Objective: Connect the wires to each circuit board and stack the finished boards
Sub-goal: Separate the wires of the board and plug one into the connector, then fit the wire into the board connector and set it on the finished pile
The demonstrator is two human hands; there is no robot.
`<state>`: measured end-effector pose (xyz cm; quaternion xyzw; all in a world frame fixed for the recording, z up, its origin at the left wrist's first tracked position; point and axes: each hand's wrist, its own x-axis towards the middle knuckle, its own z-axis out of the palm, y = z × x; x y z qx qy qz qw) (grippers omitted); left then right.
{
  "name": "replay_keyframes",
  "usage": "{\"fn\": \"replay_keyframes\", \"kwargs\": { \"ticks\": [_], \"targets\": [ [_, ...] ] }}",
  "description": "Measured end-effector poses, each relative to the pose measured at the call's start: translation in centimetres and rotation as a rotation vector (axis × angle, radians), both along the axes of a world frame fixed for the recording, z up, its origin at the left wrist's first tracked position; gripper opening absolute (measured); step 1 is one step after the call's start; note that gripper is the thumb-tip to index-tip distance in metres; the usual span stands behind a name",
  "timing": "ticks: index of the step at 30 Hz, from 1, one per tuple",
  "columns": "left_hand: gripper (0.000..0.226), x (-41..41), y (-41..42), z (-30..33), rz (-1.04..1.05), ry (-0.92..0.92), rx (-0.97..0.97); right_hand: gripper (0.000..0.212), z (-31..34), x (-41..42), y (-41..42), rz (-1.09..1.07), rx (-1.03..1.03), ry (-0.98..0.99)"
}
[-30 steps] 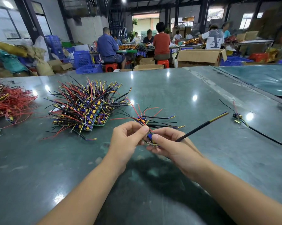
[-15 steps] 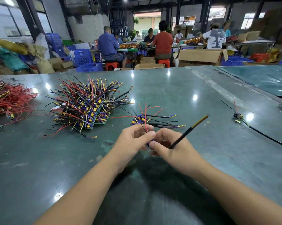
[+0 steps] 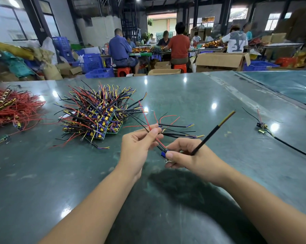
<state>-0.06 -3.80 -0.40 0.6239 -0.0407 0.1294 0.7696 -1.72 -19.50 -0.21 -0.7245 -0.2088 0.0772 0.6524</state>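
Your left hand (image 3: 139,147) pinched red and black wires (image 3: 151,130) between thumb and fingers, above the desk (image 3: 192,95). Your right hand (image 3: 189,155) pinched a small board (image 3: 164,153) with a blue part at its fingertips, just beside the left hand, and also held a black cable (image 3: 213,132) that pointed up and right. Both were held over the desk's near middle. A stack of wired boards (image 3: 99,115) sat to the left, red wires (image 3: 11,108) further left, and one more board (image 3: 262,125) far right.

The left hand (image 3: 139,145) has drawn the red wire (image 3: 149,127) up from the board (image 3: 164,153).
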Motion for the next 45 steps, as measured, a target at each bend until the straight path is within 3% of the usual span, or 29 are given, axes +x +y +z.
{"fn": "replay_keyframes", "kwargs": {
  "ticks": [9, 20, 26, 28, 32, 35, 38, 41, 45],
  "targets": [
    [0.011, 0.9, 2.1, 0.9, 0.226, -0.072, -0.261, 0.005, 0.3, 0.0, -0.3, 0.080, -0.061, -0.004],
    [0.015, 1.3, 1.9, 0.5, 0.283, -0.002, -0.335, 0.005, 0.3, -0.1, -0.8, 0.133, -0.103, 0.042],
    [0.013, 1.1, 2.1, 0.7, 0.027, 0.102, -0.450, 0.005, 0.1, -0.2, -1.4, 0.032, -0.001, 0.028],
    [0.013, 0.8, 1.9, 0.6, -0.121, 0.167, -0.394, 0.005, 0.0, 0.0, -1.2, -0.048, 0.076, -0.002],
    [0.028, -0.2, 0.3, -0.4, -0.439, 0.199, -0.051, 0.009, -0.2, 0.1, -0.7, -0.088, 0.043, -0.141],
    [0.013, -0.3, 0.1, -0.8, -0.414, 0.135, 0.096, 0.013, -0.8, 0.0, -0.4, -0.207, -0.050, -0.175],
    [0.014, -0.1, 0.1, -0.6, -0.319, 0.092, 0.100, 0.023, -1.4, -0.1, 0.6, -0.370, -0.167, -0.262],
    [0.015, 0.2, 0.4, -0.5, -0.174, 0.087, 0.082, 0.040, -1.2, -0.1, 0.9, -0.446, -0.111, -0.200],
    [0.012, 0.2, 0.5, -0.1, -0.189, 0.127, -0.090, 0.011, -0.6, -0.3, 0.6, -0.345, 0.188, 0.010]
  ]
}}
